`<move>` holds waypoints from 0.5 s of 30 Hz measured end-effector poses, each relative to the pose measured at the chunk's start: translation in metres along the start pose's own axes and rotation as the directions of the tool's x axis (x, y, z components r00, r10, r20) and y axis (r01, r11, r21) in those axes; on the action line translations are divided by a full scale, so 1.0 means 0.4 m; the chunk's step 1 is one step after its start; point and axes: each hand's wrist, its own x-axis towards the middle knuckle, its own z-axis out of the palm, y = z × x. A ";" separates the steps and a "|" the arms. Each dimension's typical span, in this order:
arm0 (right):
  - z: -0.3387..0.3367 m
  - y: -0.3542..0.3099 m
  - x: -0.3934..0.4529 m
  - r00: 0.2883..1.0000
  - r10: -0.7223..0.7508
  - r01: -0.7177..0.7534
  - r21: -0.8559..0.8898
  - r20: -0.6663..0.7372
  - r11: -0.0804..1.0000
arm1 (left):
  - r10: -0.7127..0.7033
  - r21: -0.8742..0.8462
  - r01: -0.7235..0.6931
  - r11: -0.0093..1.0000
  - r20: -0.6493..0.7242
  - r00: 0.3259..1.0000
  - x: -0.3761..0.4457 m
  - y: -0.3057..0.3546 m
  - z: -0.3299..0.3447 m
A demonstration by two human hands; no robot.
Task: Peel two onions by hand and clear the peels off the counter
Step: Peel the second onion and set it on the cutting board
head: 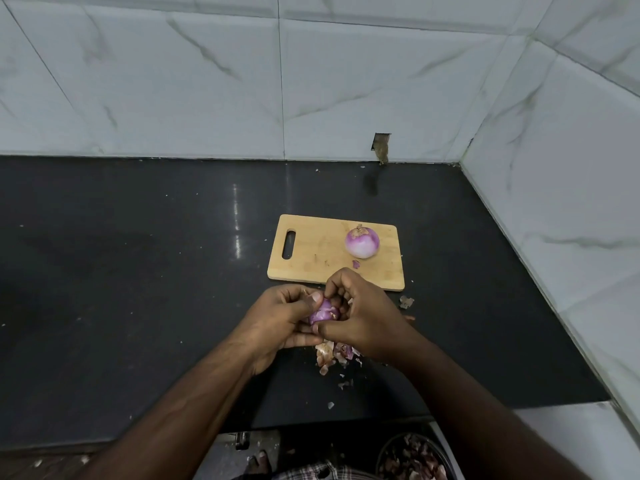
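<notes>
A purple onion [322, 312] is held above the black counter [138, 271], just in front of the cutting board. My left hand [282, 318] cups it from the left with the thumb on top. My right hand [360, 317] grips it from the right, fingers pinched at its top. A peeled onion [362, 242] sits on the wooden cutting board [311, 251] at its right side. A pile of dry peels [332, 355] lies on the counter under my hands, with loose peel scraps [406, 301] to the right.
A small peel bit [356, 264] lies on the board. Below the counter's front edge at the lower right stands a round bin [412, 459] holding peels. Tiled walls close the back and right sides. A foot [259, 462] shows on the floor.
</notes>
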 end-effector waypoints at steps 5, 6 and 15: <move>0.000 0.001 -0.003 0.999 -0.049 0.049 -0.045 0.003 0.998 | -0.019 -0.025 0.018 1.000 -0.054 0.998 -0.001 -0.002 0.011; -0.001 0.000 -0.005 0.998 -0.058 0.058 -0.052 0.005 0.997 | -0.024 -0.026 0.023 0.999 -0.059 0.998 0.000 -0.003 0.013; -0.002 0.015 -0.024 0.995 -0.097 0.094 -0.064 -0.030 0.993 | -0.056 -0.086 0.051 0.995 -0.054 0.997 0.013 -0.003 -0.002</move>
